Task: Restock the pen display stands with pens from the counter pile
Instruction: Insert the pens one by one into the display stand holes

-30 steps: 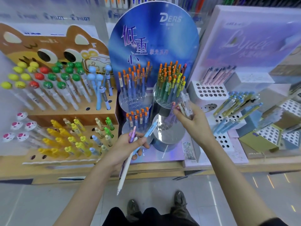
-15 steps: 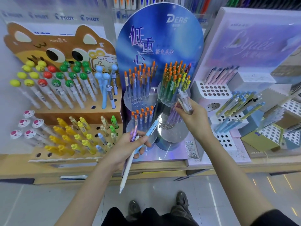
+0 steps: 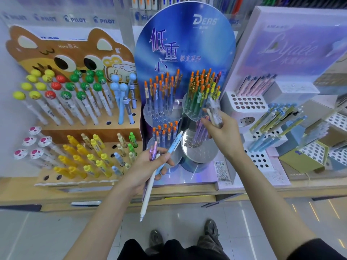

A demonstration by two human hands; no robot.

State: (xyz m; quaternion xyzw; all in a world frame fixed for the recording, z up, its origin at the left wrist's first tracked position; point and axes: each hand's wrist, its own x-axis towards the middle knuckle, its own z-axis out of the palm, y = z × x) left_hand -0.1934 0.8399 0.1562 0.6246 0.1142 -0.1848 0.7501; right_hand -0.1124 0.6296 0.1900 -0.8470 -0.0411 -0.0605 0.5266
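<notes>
My left hand (image 3: 148, 167) grips a small bunch of pens: a long white and light-blue pen (image 3: 150, 186) pointing down toward the floor, and a purple pen (image 3: 153, 152) sticking up. My right hand (image 3: 220, 132) holds a pale patterned pen (image 3: 214, 112) upright in front of the blue round-topped stand (image 3: 185, 44), beside its tier of green and orange pens (image 3: 201, 91). Below that hand a silver round tier (image 3: 199, 152) carries a few purple pens (image 3: 200, 128).
A brown cat-shaped stand (image 3: 78, 132) with ball-topped and yellow pens fills the left. White stands with hole grids (image 3: 246, 104) and blue pens (image 3: 276, 121) sit at right. The wooden counter edge (image 3: 112, 198) runs in front; my shoes show on the tiled floor.
My right hand has lifted slightly with the pale pen, up beside the green and orange tier. My left hand and its pens have stayed almost still.
</notes>
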